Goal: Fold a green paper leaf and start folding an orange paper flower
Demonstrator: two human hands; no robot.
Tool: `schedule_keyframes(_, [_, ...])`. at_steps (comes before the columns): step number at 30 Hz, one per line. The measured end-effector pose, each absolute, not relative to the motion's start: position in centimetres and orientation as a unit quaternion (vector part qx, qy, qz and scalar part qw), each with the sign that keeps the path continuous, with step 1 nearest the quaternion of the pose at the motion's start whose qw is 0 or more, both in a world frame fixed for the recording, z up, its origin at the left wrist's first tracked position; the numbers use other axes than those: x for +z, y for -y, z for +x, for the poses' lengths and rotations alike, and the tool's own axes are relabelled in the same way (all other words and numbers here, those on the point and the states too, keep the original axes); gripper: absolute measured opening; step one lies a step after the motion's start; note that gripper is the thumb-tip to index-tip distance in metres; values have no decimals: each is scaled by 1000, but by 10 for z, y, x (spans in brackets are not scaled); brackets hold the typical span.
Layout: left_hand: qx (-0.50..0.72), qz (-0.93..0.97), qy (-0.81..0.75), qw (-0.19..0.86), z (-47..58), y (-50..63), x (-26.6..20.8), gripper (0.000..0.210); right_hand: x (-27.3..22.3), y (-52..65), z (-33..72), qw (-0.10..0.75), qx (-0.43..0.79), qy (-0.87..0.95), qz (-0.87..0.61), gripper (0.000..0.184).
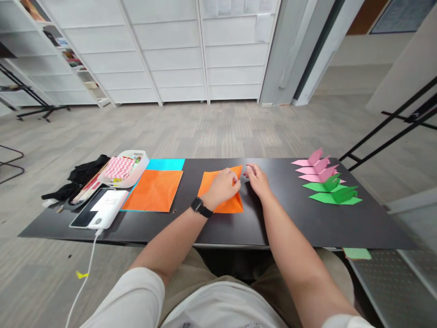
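A square sheet of orange origami paper (221, 207) lies on the dark table in front of me, its right side creased and its top right corner raised. My left hand (223, 186), with a black watch on the wrist, rests over this sheet, its fingers curled closed on the paper. Just beyond the paper's right edge is my right hand (258, 179). Its fingers are loosely bent and apart, with nothing visible in them; the palm is turned from view.
To the left lie more orange paper (153, 193), blue paper (167, 164), a white plastic box (143, 169), a phone (89, 207) and a cabled white power bank (109, 209). Pink folded cranes (316, 168) and green folded cranes (336, 197) stand in a row at right.
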State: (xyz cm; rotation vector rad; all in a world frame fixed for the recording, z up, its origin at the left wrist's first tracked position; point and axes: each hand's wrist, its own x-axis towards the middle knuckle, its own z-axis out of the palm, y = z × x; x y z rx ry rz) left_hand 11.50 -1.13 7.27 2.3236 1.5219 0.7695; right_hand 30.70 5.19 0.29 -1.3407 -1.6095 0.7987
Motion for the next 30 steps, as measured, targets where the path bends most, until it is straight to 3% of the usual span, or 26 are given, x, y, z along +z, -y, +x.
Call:
schedule_keyframes(3, [250, 825, -481, 156, 122, 3, 51, 9, 0, -54, 312, 409, 295, 639, -581, 52])
schedule_keyframes(10, [243, 812, -520, 107, 38, -13, 39, 22, 3, -54, 320, 389, 114, 715, -570, 41])
schedule_keyframes(16, [277, 832, -463, 133, 24, -8, 25, 38, 12, -33, 297, 307, 109, 807, -492, 34])
schedule_keyframes(22, [179, 865, -441, 159, 33, -8, 8, 69, -2, -19, 278, 155, 101, 857, -482, 61])
schedule_keyframes(30, [108, 862, -461, 180, 23, -12, 6, 89, -2, -25, 289, 140, 84, 869, -466, 64])
